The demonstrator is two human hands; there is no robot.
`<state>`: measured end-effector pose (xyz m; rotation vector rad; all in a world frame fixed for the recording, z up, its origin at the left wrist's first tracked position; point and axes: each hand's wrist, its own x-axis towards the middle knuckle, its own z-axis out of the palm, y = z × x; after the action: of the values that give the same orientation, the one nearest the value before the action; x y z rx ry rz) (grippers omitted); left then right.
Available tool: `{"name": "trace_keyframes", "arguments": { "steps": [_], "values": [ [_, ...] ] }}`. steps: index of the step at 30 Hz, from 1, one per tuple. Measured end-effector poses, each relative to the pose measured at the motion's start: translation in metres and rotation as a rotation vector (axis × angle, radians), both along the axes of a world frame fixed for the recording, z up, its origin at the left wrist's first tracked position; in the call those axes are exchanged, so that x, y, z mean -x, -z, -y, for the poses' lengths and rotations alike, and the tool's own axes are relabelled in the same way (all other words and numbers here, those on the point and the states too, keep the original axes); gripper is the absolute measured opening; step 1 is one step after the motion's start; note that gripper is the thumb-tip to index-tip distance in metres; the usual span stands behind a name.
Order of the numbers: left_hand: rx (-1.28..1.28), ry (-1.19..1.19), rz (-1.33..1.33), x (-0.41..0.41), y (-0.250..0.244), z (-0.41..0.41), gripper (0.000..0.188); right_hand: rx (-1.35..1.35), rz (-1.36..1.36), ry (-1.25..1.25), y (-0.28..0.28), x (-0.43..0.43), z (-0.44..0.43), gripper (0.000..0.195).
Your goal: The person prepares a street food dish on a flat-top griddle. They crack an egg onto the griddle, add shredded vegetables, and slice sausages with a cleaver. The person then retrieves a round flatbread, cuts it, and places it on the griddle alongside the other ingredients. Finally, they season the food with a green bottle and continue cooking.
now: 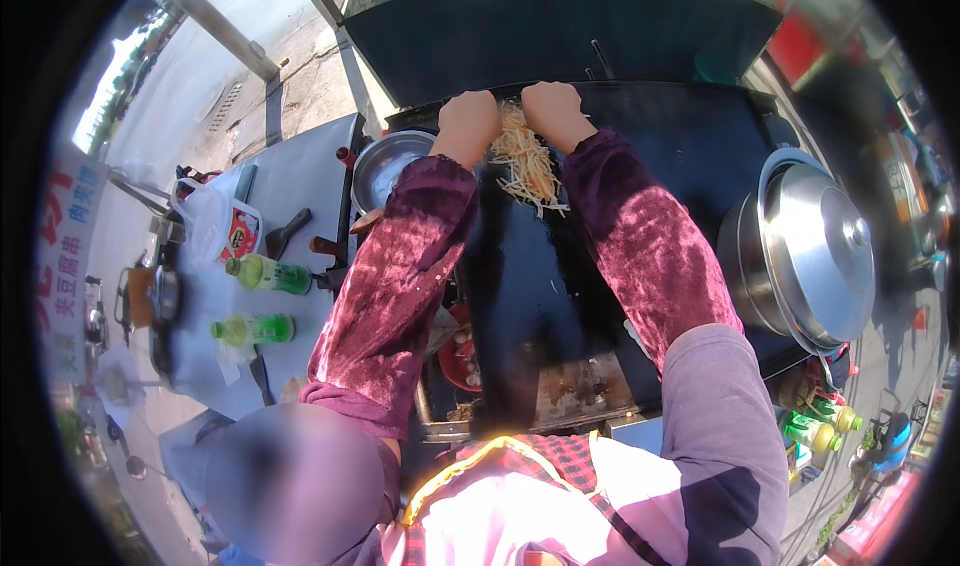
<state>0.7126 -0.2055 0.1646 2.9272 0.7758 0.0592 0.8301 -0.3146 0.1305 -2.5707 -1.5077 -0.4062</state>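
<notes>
Both hands are reached out to the far end of a black flat griddle (517, 273). Between them lies a long heap of shredded vegetables (531, 168), pale strips mixed with orange ones. My left hand (470, 119) is curled at the left of the heap, close to a metal bowl (384, 168). On the heap's other side, my right hand (553, 109) is curled in the same way. Only the backs of both hands face me; their fingertips are hidden, so whether they hold any strips cannot be made out. Velvety purple oversleeves cover both forearms.
A lidded steel pot (814, 247) stands at the griddle's right. On the left side table (300, 168) are a green-labelled bottle (270, 275), another bottle (253, 329), a dark spatula (286, 233) and a white tub (241, 232). A dark panel (555, 33) rises behind the griddle.
</notes>
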Motion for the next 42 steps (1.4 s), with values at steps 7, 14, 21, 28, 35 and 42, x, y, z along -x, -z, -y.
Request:
{"name": "trace_keyframes", "arguments": {
  "steps": [7,14,21,28,35,42],
  "values": [
    [0.033,0.227,-0.148,0.116,-0.018,0.082,0.026,0.594,-0.209,-0.092,-0.071,0.098,0.105,0.023],
    [0.216,0.175,0.15,0.191,-0.07,0.097,0.025,0.365,-0.258,0.081,-0.095,0.066,0.153,0.02],
    [0.248,0.218,0.22,0.198,-0.054,0.123,0.028,0.02,-0.096,0.251,0.019,-0.046,0.092,0.024],
    [0.324,0.12,0.256,0.279,-0.057,0.126,0.029,0.539,-0.336,0.113,-0.092,0.077,0.137,0.027],
    [0.365,0.097,0.266,0.297,-0.057,0.14,0.031,0.157,-0.283,0.162,-0.038,0.049,-0.014,0.031],
    [0.362,0.121,0.283,0.327,-0.054,0.148,0.034,0.206,-0.151,-0.035,-0.029,0.092,-0.045,0.02]
  ]
}}
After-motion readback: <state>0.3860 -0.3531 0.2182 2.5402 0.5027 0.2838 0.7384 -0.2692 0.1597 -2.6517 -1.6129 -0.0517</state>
